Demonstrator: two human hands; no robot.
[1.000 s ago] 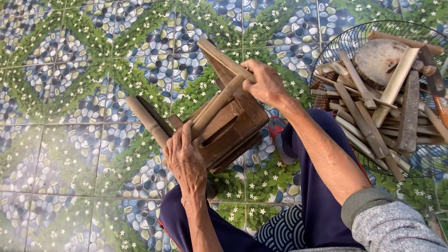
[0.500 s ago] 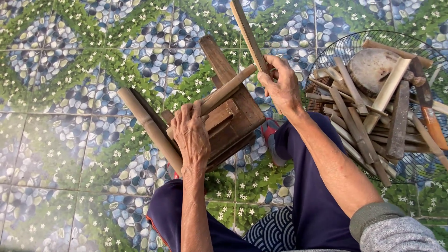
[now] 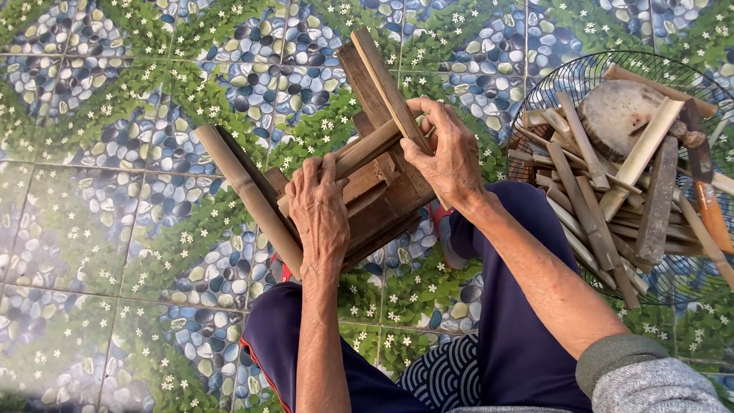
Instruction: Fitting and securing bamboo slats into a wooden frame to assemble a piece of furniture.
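Observation:
A small wooden frame of brown slats [image 3: 386, 203] rests between my knees on the tiled floor. My left hand [image 3: 319, 210] presses down on its near side, fingers over a round bamboo piece [image 3: 367, 151] that lies across the frame. A long bamboo tube [image 3: 246, 195] leans along the frame's left side. My right hand [image 3: 447, 153] grips a flat bamboo slat [image 3: 382, 80] that points up and away from me, held against the frame's upright board.
A wire basket [image 3: 558, 80] at the right holds several split bamboo sticks, a round wood slice [image 3: 618, 111] and a tool with an orange handle [image 3: 712, 214]. My legs in dark blue trousers [image 3: 505, 336] frame the work. Patterned pebble-and-flower floor tiles [image 3: 115, 115] lie all around.
My right hand has brought the flat slat down from the basket side and set it against the frame's upright board. My left hand stays on the frame's near side.

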